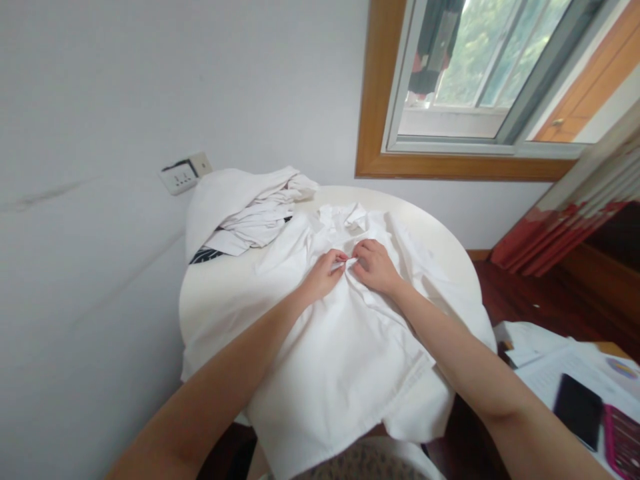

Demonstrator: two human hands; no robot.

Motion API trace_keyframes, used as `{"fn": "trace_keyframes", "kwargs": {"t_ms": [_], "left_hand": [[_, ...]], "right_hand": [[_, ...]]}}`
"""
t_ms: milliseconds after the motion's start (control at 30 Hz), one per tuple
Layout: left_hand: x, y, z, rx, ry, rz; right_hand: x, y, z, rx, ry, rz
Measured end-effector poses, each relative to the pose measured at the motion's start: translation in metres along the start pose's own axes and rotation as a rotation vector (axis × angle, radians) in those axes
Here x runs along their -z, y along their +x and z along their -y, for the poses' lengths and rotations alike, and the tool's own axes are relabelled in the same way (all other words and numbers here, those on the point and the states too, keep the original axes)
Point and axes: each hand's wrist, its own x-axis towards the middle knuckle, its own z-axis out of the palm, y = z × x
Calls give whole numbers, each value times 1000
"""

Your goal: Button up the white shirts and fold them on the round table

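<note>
A white shirt [320, 360] is spread over a round cream-coloured table, its collar [350, 217] toward the wall and its lower edge hanging over the near side. My left hand [324, 272] pinches the cloth along the front of the shirt, a little below the collar. Close beside it, my right hand [375, 267] grips the same front strip, fingertips nearly meeting the left ones. The cloth is drawn up in folds between them. Any button there is too small to make out.
A heap of white cloth [250, 200] lies at the table's back left, below a wall socket [179, 177]. The table's rim [440, 230] curves near the window frame [465, 167]. To the right are papers [545, 367], a dark phone [579, 410] and a pink-edged object [623, 437].
</note>
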Motion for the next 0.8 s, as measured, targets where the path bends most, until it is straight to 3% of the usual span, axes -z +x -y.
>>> {"fn": "trace_keyframes", "kwargs": {"t_ms": [167, 333, 567, 800], "left_hand": [[7, 0, -9, -50, 161, 16], [14, 2, -14, -111, 188, 61], [22, 1, -33, -117, -27, 47], [21, 0, -46, -54, -96, 151]], "right_hand": [[5, -4, 8, 82, -80, -9], [2, -4, 4, 155, 135, -63], [5, 0, 4, -200, 734, -116], [8, -2, 19, -362, 1096, -98]]}}
